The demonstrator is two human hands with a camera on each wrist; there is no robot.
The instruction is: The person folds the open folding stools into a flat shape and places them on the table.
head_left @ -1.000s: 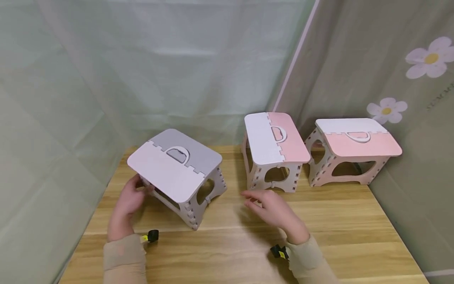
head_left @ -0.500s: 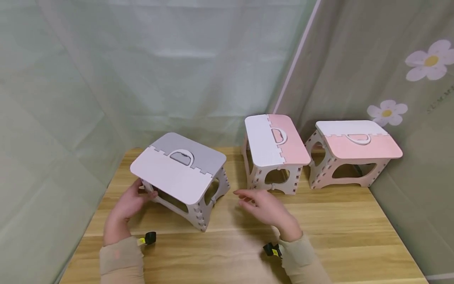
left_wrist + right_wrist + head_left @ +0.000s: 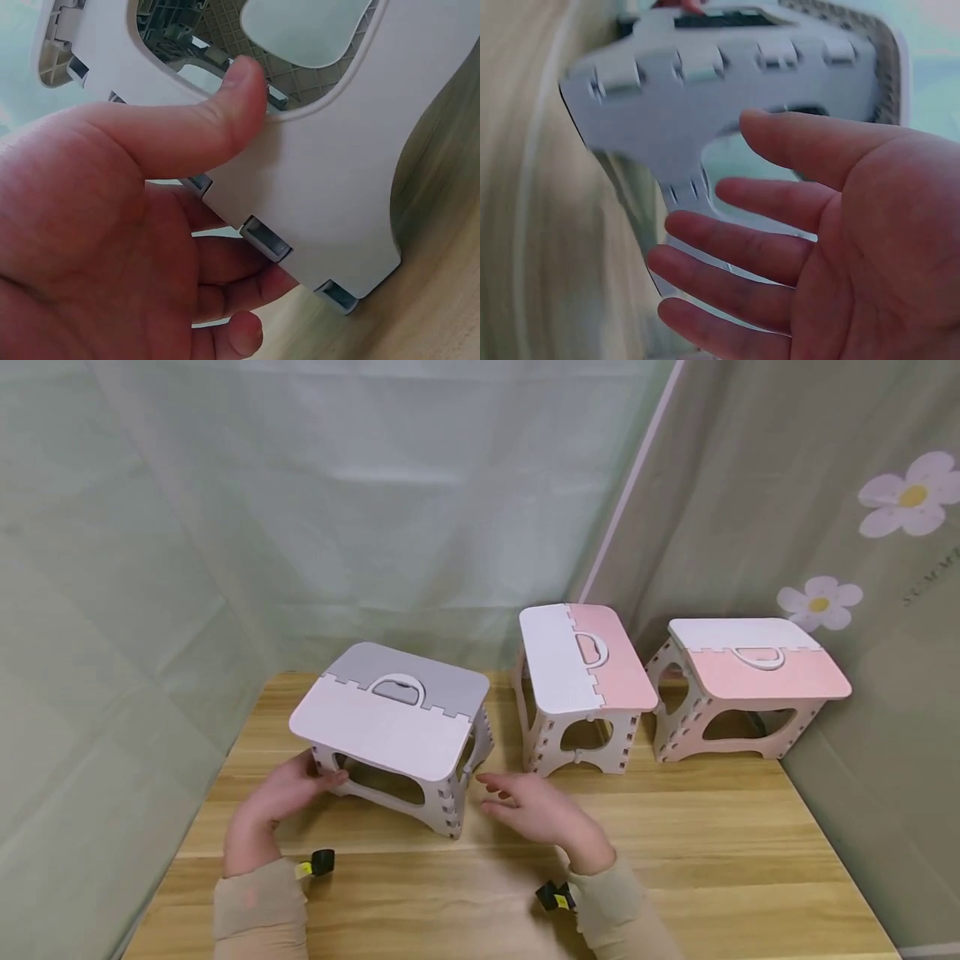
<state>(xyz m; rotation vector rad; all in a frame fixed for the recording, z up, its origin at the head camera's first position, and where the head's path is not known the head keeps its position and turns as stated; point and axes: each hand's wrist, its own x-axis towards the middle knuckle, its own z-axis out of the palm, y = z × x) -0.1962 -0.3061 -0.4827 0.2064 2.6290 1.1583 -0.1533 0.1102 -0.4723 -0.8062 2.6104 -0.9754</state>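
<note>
Stool in grey and white [image 3: 390,722] sits on the wood-grain table [image 3: 720,860], left of centre and well in from the front edge, with one long side angled toward that edge. Left hand [image 3: 288,789] has a proper grip on its near left leg: on the wrist cam you can see the thumb over the rim of the big cutout and the fingers curled behind the notched edge. Right hand [image 3: 536,807] is free, fingers loosely spread just beside the stool's right end, though I can't tell if the fingertips actually touch it. Two more folding-style stools share the table: one pink-and-white stool [image 3: 585,660] around the middle of the back edge with its short end facing front, plus a second pink stool [image 3: 757,672] at the back right corner, long side facing front. Flowery cloth [image 3: 750,527] hangs past the right edge.
</note>
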